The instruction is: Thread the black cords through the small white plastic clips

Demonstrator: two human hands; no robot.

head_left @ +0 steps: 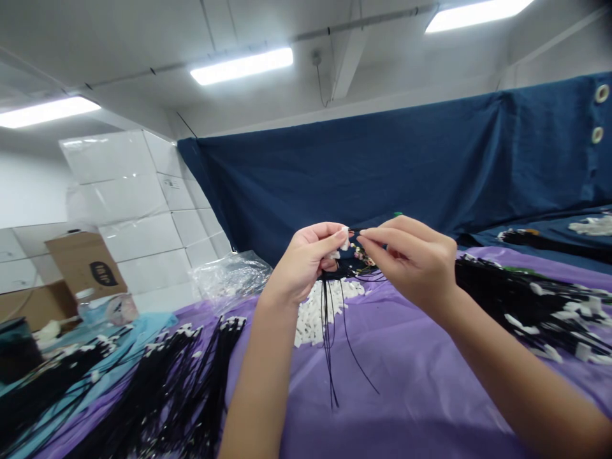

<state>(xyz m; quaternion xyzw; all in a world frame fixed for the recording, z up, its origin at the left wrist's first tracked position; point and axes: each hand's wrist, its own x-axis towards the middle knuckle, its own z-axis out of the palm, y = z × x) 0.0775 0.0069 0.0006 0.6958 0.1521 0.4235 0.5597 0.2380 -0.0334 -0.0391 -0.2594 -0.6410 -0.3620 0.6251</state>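
My left hand (310, 258) is closed, its thumb and forefinger pinching a small white connector (345, 238). Several thin black wires (327, 344) hang down below that hand. Just to the right, my right hand (411, 255) pinches a thin dark wire (354, 230) whose other end meets the white connector; whether it sits inside cannot be made out. Both hands are raised above the purple cloth. Behind and below them lies a pile of small white connectors (310, 319), partly hidden by the left hand.
Bundles of black wires with white ends lie at left (167, 382) and right (507, 299) on the purple cloth (406, 395). A clear plastic bag (234, 277), stacked white boxes (138, 210) and an open cardboard box (86, 261) stand at the left. A dark blue curtain (358, 172) hangs behind.
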